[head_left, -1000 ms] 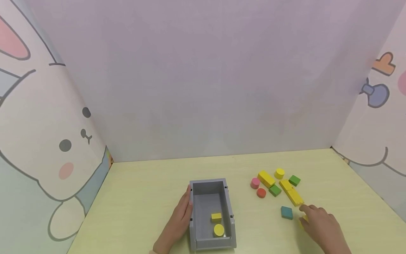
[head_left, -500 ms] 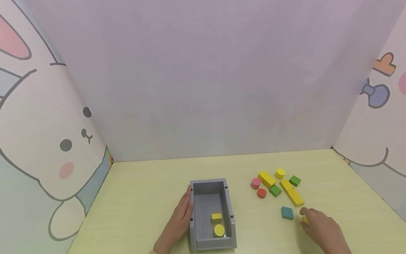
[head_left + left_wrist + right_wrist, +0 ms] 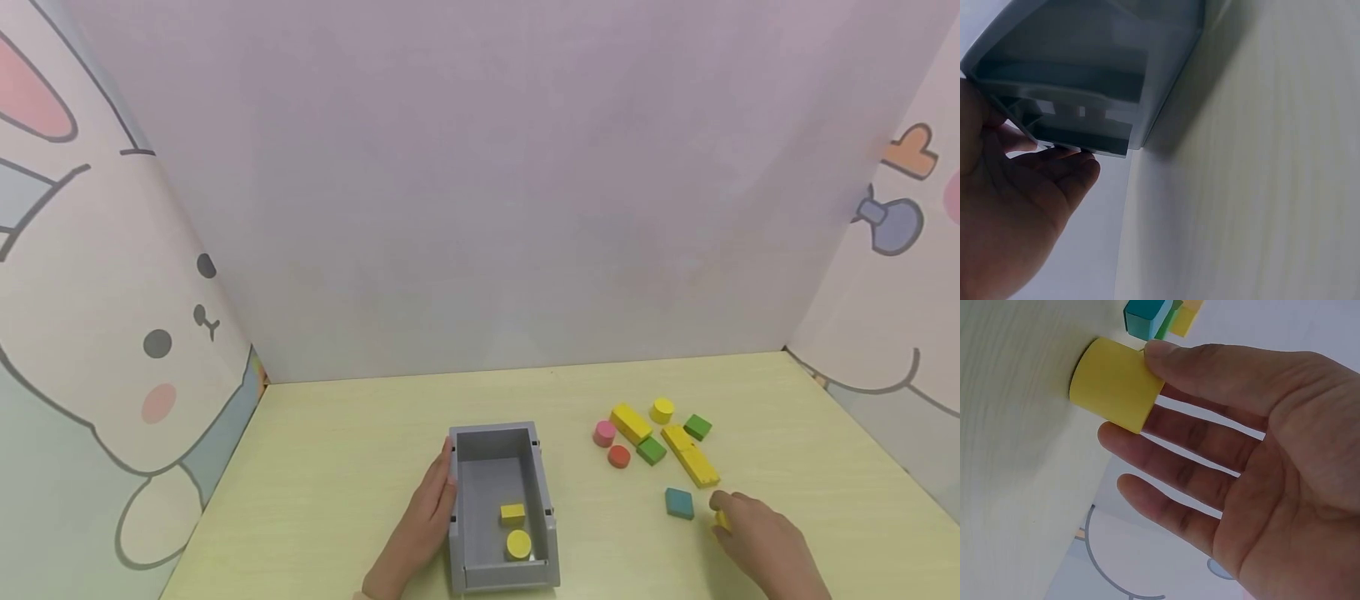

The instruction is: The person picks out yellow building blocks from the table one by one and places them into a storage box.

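Pale table [image 3: 337,467] fills the near part of the scene. At near right, the right hand [image 3: 761,533] has a narrow grip, holding one yellow cylinder [image 3: 1110,385] near one teal block [image 3: 679,503]. The left hand [image 3: 420,512] lies straight along the left side of one grey bin [image 3: 506,576], containing two yellow pieces [image 3: 518,544]. At far right lie two green blocks [image 3: 651,451], one pink cylinder [image 3: 604,433], one red disc [image 3: 618,456].

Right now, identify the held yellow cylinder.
The yellow cylinder beside the teal square block, in the right hand; the other two, one in the grey box, are untouched.
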Action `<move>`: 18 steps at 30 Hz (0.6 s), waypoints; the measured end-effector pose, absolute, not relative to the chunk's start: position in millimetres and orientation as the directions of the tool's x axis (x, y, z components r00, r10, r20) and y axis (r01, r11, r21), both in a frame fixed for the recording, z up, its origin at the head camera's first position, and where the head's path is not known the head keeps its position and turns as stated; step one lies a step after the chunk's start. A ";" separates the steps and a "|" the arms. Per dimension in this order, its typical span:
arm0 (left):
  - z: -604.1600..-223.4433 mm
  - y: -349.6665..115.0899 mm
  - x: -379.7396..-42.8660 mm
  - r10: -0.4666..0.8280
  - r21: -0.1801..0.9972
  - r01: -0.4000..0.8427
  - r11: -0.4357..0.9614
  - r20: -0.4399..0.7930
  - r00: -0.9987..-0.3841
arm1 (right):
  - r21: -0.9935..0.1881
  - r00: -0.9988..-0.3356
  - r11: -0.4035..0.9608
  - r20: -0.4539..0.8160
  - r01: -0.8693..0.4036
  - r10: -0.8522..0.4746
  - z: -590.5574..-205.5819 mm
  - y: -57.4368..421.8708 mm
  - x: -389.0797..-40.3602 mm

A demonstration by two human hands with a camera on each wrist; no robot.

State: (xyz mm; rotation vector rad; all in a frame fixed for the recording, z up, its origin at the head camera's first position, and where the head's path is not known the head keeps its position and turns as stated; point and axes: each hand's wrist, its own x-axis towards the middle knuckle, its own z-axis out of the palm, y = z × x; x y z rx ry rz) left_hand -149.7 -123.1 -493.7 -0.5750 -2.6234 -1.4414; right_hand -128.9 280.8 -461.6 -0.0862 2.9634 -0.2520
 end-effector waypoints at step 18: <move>-494.5 -122.5 -150.0 0.279 0.786 0.372 0.494 0.262 -0.924 | -0.179 -0.988 0.982 -0.129 -0.056 -0.080 -456.8 276.7 -129.9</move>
